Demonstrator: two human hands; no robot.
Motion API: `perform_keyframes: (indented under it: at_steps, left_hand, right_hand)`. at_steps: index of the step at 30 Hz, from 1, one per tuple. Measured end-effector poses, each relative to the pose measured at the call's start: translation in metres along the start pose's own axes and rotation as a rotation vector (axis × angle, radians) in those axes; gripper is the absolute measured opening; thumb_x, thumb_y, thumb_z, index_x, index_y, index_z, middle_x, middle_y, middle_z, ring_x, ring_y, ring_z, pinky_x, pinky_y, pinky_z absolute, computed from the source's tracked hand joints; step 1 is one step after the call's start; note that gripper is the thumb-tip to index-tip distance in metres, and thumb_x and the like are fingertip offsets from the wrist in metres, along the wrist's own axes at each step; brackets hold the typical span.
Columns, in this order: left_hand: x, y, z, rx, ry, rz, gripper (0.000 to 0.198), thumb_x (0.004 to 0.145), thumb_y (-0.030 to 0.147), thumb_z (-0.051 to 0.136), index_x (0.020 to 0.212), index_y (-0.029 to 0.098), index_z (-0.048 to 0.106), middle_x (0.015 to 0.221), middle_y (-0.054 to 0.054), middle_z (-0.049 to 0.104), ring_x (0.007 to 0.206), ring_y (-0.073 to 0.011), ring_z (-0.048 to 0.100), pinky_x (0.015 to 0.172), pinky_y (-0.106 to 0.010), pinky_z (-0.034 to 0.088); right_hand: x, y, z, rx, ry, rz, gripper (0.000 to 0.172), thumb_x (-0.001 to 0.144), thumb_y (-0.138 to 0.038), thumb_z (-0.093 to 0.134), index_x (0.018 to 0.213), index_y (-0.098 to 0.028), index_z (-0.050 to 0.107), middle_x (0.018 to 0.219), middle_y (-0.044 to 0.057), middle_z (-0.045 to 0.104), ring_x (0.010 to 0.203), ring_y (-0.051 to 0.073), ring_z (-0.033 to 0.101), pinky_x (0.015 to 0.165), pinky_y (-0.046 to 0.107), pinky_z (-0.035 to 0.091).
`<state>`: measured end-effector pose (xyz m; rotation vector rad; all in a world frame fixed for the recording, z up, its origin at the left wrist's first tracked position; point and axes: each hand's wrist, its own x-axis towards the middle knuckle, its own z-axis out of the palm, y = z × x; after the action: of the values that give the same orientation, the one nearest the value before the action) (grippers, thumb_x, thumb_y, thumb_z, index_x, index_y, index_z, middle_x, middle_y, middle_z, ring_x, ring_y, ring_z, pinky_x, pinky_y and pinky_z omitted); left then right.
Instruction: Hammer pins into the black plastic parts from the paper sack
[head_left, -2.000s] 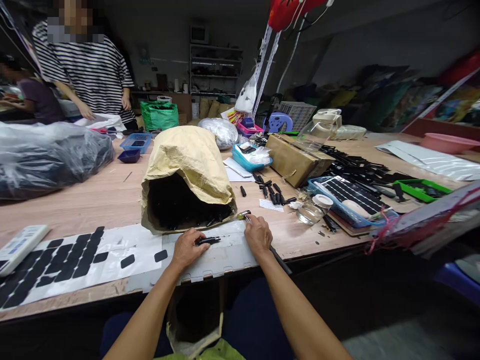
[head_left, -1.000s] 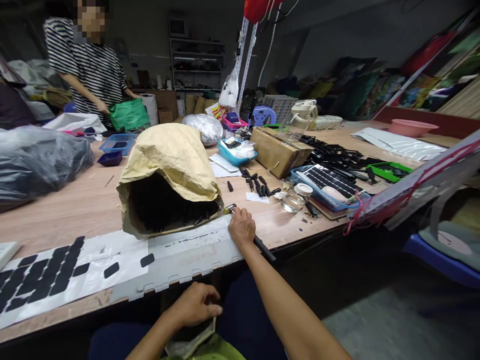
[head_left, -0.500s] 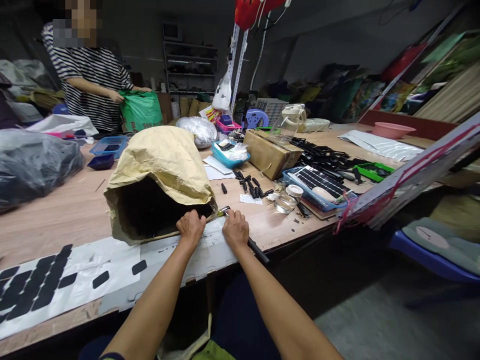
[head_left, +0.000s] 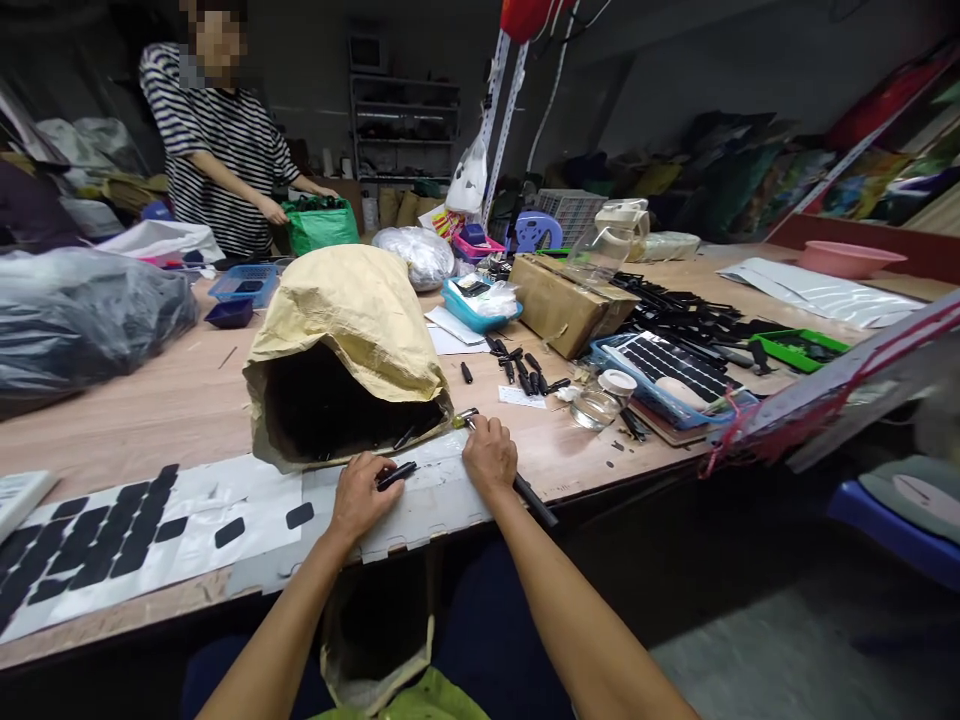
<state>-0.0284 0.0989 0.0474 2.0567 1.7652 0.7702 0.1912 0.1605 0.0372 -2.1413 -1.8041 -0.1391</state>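
My left hand (head_left: 358,497) rests on a white sheet (head_left: 420,495) at the table's near edge, its fingers closed on a small black rod-shaped part (head_left: 397,474). My right hand (head_left: 489,457) is closed round a tool with a black handle (head_left: 534,500) and a metal head (head_left: 466,416), held just right of the mouth of a tan paper sack (head_left: 349,330) lying on its side. More black parts show inside the sack's dark opening.
Black pads on white backing (head_left: 97,530) lie at left. Loose black parts (head_left: 525,372), a glass jar (head_left: 600,400), a cardboard box (head_left: 566,300) and a blue tray with a solar panel (head_left: 667,370) lie at right. A person in a striped shirt (head_left: 217,130) handles a green bag (head_left: 319,222).
My left hand went below the table edge, came back up to the sack's mouth, and now lies on the white sheet holding a black part. The right hand has stayed on the tool.
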Motion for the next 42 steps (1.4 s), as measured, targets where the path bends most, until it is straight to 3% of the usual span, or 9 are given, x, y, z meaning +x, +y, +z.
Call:
perform_keyframes:
  at_steps: [5, 9, 12, 16, 27, 33, 37, 40, 42]
  left_hand:
    - [0.002, -0.002, 0.002, -0.052, -0.001, 0.002, 0.017, 0.079, 0.029, 0.067, 0.093, 0.022, 0.071, 0.089, -0.003, 0.064, 0.087, -0.0206, 0.056, 0.078, -0.032, 0.043]
    - [0.001, -0.001, 0.001, -0.051, -0.002, -0.015, 0.018, 0.081, 0.029, 0.065, 0.096, 0.022, 0.071, 0.089, -0.003, 0.064, 0.088, -0.0208, 0.057, 0.079, -0.032, 0.043]
    - [0.001, -0.001, 0.002, -0.047, 0.000, -0.020, 0.019, 0.081, 0.029, 0.065, 0.098, 0.021, 0.072, 0.089, -0.003, 0.064, 0.089, -0.0205, 0.057, 0.079, -0.032, 0.043]
    - [0.001, -0.003, 0.005, -0.040, 0.006, -0.027, 0.023, 0.081, 0.027, 0.065, 0.103, 0.023, 0.072, 0.089, -0.002, 0.064, 0.088, -0.0198, 0.057, 0.079, -0.032, 0.043]
    - [0.002, -0.006, 0.007, -0.028, -0.012, -0.026, 0.023, 0.082, 0.029, 0.065, 0.104, 0.026, 0.072, 0.090, -0.002, 0.064, 0.090, -0.0192, 0.056, 0.082, -0.032, 0.041]
    - [0.001, -0.004, 0.006, -0.010, -0.028, -0.038, 0.023, 0.081, 0.027, 0.065, 0.103, 0.026, 0.072, 0.090, -0.002, 0.063, 0.090, -0.0192, 0.055, 0.081, -0.032, 0.040]
    - [0.001, 0.002, 0.004, -0.016, -0.007, -0.060, 0.022, 0.079, 0.029, 0.066, 0.100, 0.025, 0.072, 0.091, -0.002, 0.064, 0.090, -0.0198, 0.056, 0.081, -0.032, 0.040]
    - [0.001, 0.005, 0.003, -0.017, -0.004, -0.079, 0.020, 0.078, 0.032, 0.067, 0.097, 0.025, 0.071, 0.092, -0.002, 0.064, 0.090, -0.0208, 0.056, 0.080, -0.033, 0.041]
    - [0.000, 0.005, 0.003, -0.027, -0.008, -0.089, 0.019, 0.079, 0.033, 0.066, 0.096, 0.025, 0.070, 0.093, -0.002, 0.064, 0.091, -0.0211, 0.056, 0.079, -0.033, 0.041]
  right_hand:
    - [0.001, 0.002, -0.008, 0.093, -0.050, 0.021, 0.030, 0.091, -0.016, 0.046, 0.116, -0.020, 0.061, 0.104, 0.010, 0.060, 0.096, 0.022, 0.053, 0.074, 0.031, 0.039]
    - [-0.015, -0.002, -0.020, 0.440, -0.018, 0.035, 0.031, 0.089, -0.019, 0.044, 0.116, -0.019, 0.061, 0.104, 0.008, 0.063, 0.093, 0.020, 0.056, 0.075, 0.030, 0.042]
    - [-0.040, -0.011, -0.029, 0.782, -0.072, -0.065, 0.032, 0.090, -0.028, 0.043, 0.113, -0.018, 0.062, 0.097, 0.007, 0.066, 0.088, 0.019, 0.060, 0.076, 0.030, 0.047]
    - [-0.070, -0.025, -0.033, 0.931, -0.106, -0.194, 0.031, 0.090, -0.029, 0.044, 0.112, -0.018, 0.063, 0.104, 0.008, 0.067, 0.093, 0.019, 0.061, 0.084, 0.032, 0.049]
    - [-0.076, -0.034, -0.034, 0.892, -0.123, -0.269, 0.030, 0.091, -0.024, 0.042, 0.114, -0.018, 0.062, 0.106, 0.008, 0.066, 0.099, 0.019, 0.061, 0.089, 0.033, 0.049]
    - [-0.078, -0.037, -0.030, 0.863, -0.194, -0.325, 0.031, 0.090, -0.023, 0.044, 0.113, -0.020, 0.064, 0.100, 0.006, 0.066, 0.092, 0.018, 0.061, 0.085, 0.031, 0.049]
    - [-0.056, -0.017, -0.032, 0.795, -0.083, -0.182, 0.031, 0.088, -0.027, 0.047, 0.112, -0.019, 0.065, 0.098, 0.006, 0.066, 0.087, 0.018, 0.060, 0.082, 0.030, 0.048]
    - [-0.026, 0.003, -0.031, 0.588, 0.026, 0.001, 0.033, 0.088, -0.025, 0.046, 0.114, -0.020, 0.065, 0.102, 0.007, 0.064, 0.088, 0.019, 0.058, 0.079, 0.030, 0.045]
    - [-0.007, 0.012, -0.027, 0.420, 0.015, 0.124, 0.033, 0.088, -0.023, 0.046, 0.115, -0.021, 0.066, 0.101, 0.007, 0.063, 0.089, 0.019, 0.058, 0.075, 0.029, 0.042]
